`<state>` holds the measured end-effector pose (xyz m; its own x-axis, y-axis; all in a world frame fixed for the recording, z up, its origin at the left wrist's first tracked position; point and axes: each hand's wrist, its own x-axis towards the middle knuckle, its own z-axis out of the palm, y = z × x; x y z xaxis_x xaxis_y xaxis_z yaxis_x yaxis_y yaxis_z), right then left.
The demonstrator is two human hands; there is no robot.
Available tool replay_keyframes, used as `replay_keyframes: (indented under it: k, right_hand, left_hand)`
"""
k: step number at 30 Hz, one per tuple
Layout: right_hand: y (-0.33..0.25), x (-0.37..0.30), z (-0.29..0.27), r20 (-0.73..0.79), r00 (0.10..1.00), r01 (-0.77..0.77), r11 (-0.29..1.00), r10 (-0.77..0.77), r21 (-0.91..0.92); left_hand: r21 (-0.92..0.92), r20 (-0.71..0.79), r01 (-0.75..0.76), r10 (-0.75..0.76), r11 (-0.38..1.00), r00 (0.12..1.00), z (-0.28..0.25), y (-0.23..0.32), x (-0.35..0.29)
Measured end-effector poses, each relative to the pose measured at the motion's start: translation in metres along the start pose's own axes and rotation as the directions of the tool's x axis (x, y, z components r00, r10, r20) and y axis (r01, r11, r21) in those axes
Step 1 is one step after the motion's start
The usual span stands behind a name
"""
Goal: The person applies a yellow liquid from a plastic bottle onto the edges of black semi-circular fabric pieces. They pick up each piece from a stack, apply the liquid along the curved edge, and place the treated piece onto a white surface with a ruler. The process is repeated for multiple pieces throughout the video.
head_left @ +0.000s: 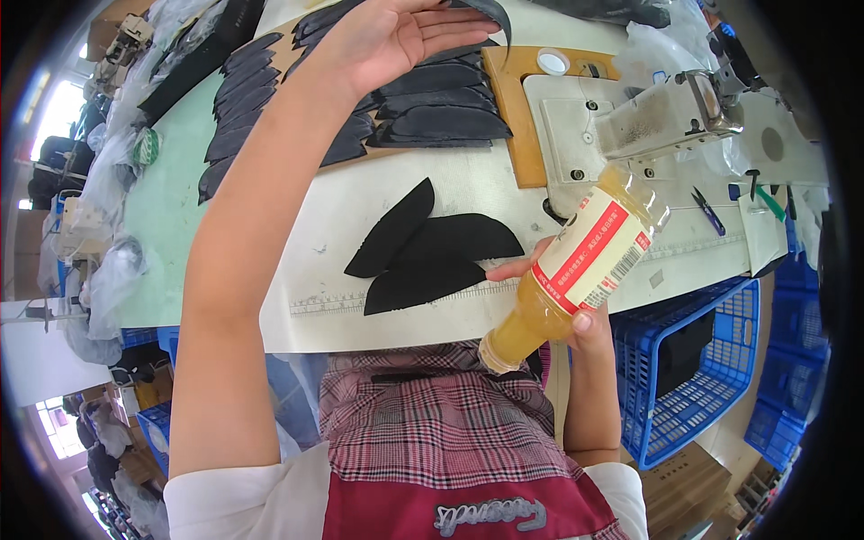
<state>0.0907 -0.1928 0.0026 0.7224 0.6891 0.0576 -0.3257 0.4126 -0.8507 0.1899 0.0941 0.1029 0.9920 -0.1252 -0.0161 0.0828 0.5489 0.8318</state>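
My right hand (587,326) is wrapped round a clear plastic bottle (576,270) of yellow liquid with a red and white label. The bottle is tilted, its narrow neck toward my body and its base toward the sewing machine. My left hand (405,34) reaches to the far edge of view, palm up and fingers stretched. A curved black leaf-shaped piece (491,13) arches over its fingertips, seemingly pinched at the thumb, which is partly cut off. Loose black leaf-shaped pieces (423,247) lie overlapping on the pale table between my arms.
Rows of overlapping dark pieces (441,126) cover a cardboard sheet at the back. A sewing machine (648,121) stands at the right, with small snips (708,211) beside it. A ruler strip (337,304) runs along the table's near side. A blue basket (634,387) sits below right.
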Motion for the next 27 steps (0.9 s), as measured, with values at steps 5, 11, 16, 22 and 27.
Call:
replay_keyframes:
  k: [5, 11, 16, 22, 27]
  right_hand:
    - [-0.003, -0.001, 0.005, -0.044, 0.999, 0.003, 1.000, -0.003, -0.016]
    - [0.001, 0.000, 0.002, -0.041, 0.999, 0.001, 1.000, -0.001, -0.010]
    - [-0.001, 0.001, 0.004, -0.067, 0.998, 0.012, 1.000, -0.013, -0.007]
    - [-0.002, 0.001, 0.004, -0.066, 0.998, 0.008, 1.000, -0.008, -0.001]
    - [-0.001, 0.001, 0.003, -0.064, 0.998, 0.010, 1.000, -0.009, 0.007]
  left_hand:
    - [0.263, -0.105, 0.002, 0.027, 0.965, 0.994, -0.029, -0.022, -0.032]
    - [0.914, -0.278, 0.146, 0.321, 0.379, 0.905, -0.063, -0.048, -0.061]
    - [0.992, -0.125, 0.092, 0.521, 0.088, 0.844, -0.067, -0.058, -0.066]
    - [0.976, -0.218, 0.173, 0.584, 0.133, 0.782, -0.070, -0.056, -0.067]
    - [0.989, -0.072, 0.138, 0.648, -0.052, 0.758, -0.071, -0.054, -0.070]
